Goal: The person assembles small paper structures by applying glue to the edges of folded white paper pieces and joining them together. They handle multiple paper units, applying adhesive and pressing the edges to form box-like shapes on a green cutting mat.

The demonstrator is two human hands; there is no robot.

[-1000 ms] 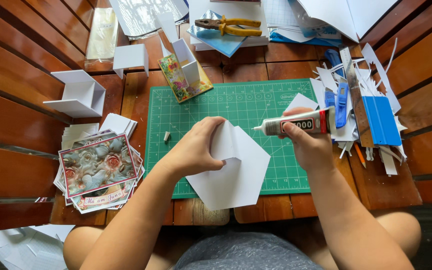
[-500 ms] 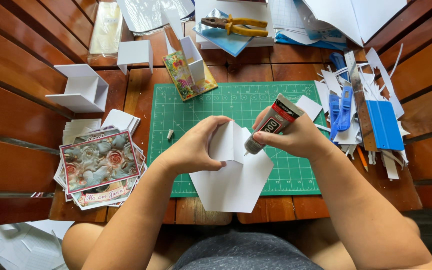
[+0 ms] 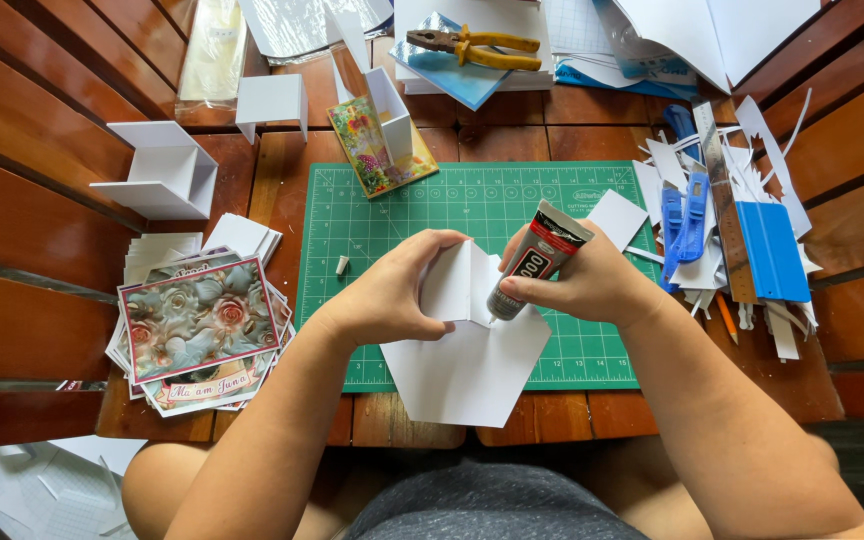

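The left hand (image 3: 392, 295) pinches the folded white paper shape (image 3: 467, 345); the right hand (image 3: 582, 280) squeezes the grey glue tube (image 3: 537, 262), tip on the fold; gluing looks just begun.

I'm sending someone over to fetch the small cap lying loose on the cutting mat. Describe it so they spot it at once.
Start at the green gridded cutting mat in the middle of the wooden table. Look along its left edge, just left of the left hand that holds the folded white paper. There lies the small whitish cone-shaped cap, alone on bare green, far smaller than the paper scraps at the mat's right side.
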